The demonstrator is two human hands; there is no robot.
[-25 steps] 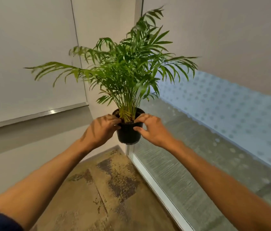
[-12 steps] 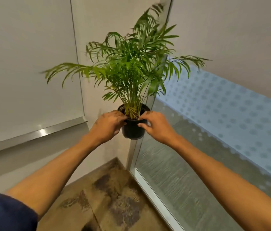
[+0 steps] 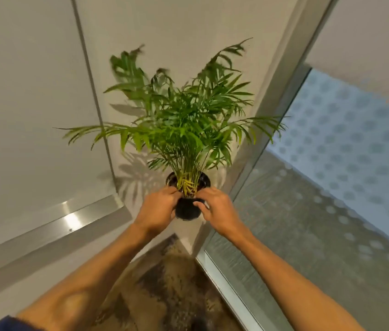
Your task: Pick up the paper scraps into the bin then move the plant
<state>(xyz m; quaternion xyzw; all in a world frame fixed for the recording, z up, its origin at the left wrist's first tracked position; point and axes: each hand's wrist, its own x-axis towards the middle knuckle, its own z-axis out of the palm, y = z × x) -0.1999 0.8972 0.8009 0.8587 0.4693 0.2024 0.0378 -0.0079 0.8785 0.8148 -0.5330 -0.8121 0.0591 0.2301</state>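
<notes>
A small green palm plant [image 3: 183, 125] grows in a black pot [image 3: 187, 207]. I hold it in the air in front of a room corner. My left hand [image 3: 157, 211] grips the pot's left side, fingers curled over the rim. Gripping the right side is my right hand [image 3: 217, 210], its thumb on the rim. Fronds spread wide above both hands and some are blurred. No paper scraps or bin are in view.
A white wall [image 3: 33, 103] with a metal ledge [image 3: 52, 225] stands at left. A frosted, dotted glass panel [image 3: 332, 187] in a metal frame [image 3: 234, 292] runs along the right. Brown patterned carpet [image 3: 169, 290] lies below the pot.
The plant has moved forward toward the corner between wall and glass, and my view has tilted down. Both hands keep their grip on the pot.
</notes>
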